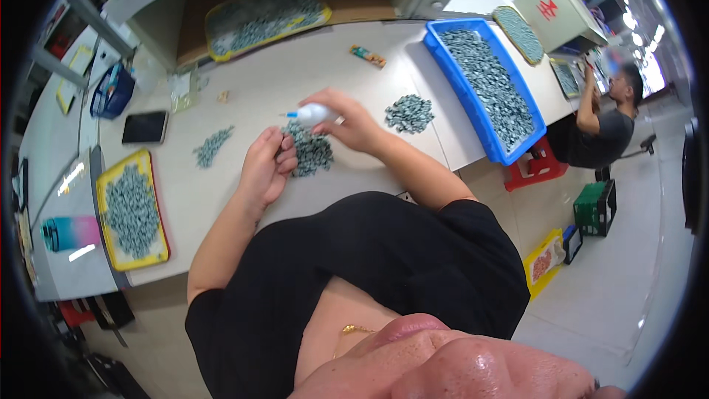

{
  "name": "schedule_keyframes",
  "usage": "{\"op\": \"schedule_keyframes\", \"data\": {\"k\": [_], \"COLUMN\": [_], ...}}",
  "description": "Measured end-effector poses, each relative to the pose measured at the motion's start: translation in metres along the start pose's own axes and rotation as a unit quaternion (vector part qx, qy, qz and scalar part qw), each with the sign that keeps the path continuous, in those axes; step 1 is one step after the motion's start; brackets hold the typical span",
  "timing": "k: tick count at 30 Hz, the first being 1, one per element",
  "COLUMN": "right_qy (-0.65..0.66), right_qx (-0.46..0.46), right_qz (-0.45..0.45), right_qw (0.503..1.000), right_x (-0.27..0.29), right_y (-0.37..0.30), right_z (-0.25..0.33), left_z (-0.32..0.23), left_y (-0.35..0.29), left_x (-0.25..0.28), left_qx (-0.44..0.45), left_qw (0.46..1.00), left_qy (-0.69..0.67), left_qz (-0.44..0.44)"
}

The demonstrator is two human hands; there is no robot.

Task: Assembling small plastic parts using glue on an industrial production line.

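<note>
My right hand (351, 124) is wrapped round a small white squeeze bottle (317, 114) with a blue needle tip pointing left. Just below that tip, my left hand (267, 161) is closed, thumb against curled fingers; whatever it may hold is too small to make out. Under and between both hands lies a pile of small grey-green pieces (313, 155). A smaller scatter of similar pieces (213, 148) lies left of my left hand, and another heap (410, 114) sits to the right of my right hand.
A blue bin (437, 44) of pieces stands at the right. Yellow-rimmed trays of pieces lie at the left (164, 250) and in the back cubby (214, 53). A black phone (145, 127), a small orange-green tube (368, 56) and a bottle (70, 233) are about. A co-worker (605, 114) sits far right.
</note>
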State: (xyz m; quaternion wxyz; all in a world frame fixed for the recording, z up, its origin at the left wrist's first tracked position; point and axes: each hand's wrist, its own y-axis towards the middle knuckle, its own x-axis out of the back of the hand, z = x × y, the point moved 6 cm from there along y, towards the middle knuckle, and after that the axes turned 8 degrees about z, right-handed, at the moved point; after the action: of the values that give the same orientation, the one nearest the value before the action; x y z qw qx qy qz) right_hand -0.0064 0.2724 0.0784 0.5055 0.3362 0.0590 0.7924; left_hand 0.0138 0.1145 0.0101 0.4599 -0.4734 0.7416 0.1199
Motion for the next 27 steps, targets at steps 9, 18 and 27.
{"op": "schedule_keyframes", "data": {"k": [9, 18, 27], "right_qy": [-0.177, -0.347, -0.388], "right_qx": [0.016, 0.082, 0.089], "right_qz": [-0.096, -0.08, -0.094], "right_qw": [0.979, 0.931, 0.912], "right_x": [0.038, 0.029, 0.029], "right_y": [-0.003, -0.002, -0.003], "right_z": [0.004, 0.016, 0.02], "left_z": [-0.009, -0.01, -0.013], "left_y": [-0.002, -0.001, -0.001], "left_x": [-0.013, -0.007, -0.01], "left_qx": [0.003, 0.002, -0.016], "left_qw": [0.999, 0.999, 0.998], "left_qy": [-0.025, -0.006, -0.009], "left_qz": [0.046, 0.048, 0.063]}}
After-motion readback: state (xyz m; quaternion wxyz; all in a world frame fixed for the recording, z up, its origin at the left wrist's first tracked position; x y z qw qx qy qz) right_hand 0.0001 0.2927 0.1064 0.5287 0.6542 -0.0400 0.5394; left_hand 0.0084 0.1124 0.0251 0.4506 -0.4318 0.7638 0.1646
